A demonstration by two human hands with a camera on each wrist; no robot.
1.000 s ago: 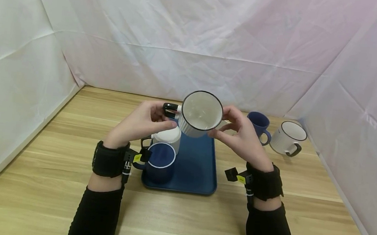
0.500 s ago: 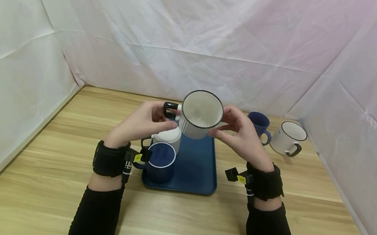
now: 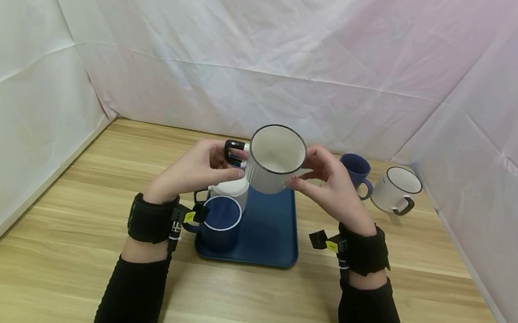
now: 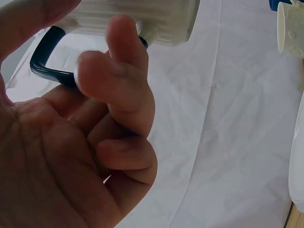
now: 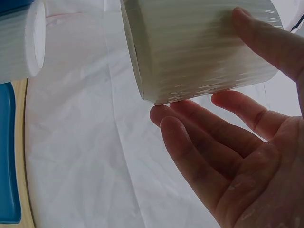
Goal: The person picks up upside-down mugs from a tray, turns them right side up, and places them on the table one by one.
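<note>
Both hands hold a white ribbed mug (image 3: pixel 274 158) with a black rim in the air above the blue tray (image 3: pixel 270 231), its mouth tilted toward me. My left hand (image 3: pixel 196 168) pinches its black handle (image 3: pixel 233 152); in the left wrist view the fingers (image 4: pixel 118 90) curl through the handle (image 4: pixel 47 66). My right hand (image 3: pixel 327 184) cups the mug's right side, fingers (image 5: pixel 199 142) and thumb against the ribbed wall (image 5: pixel 199 52). On the tray stand a dark blue mug (image 3: pixel 220 221) and, behind it, a white mug (image 3: pixel 232 189).
On the wooden table (image 3: pixel 67 225) to the right of the tray stand a blue mug (image 3: pixel 356 173) and a white mug with black rim and handle (image 3: pixel 395 189). White cloth walls (image 3: pixel 35 80) close in the left, back and right sides.
The held mug has tipped slightly, its mouth turning a little more upward. The hands have barely shifted.
</note>
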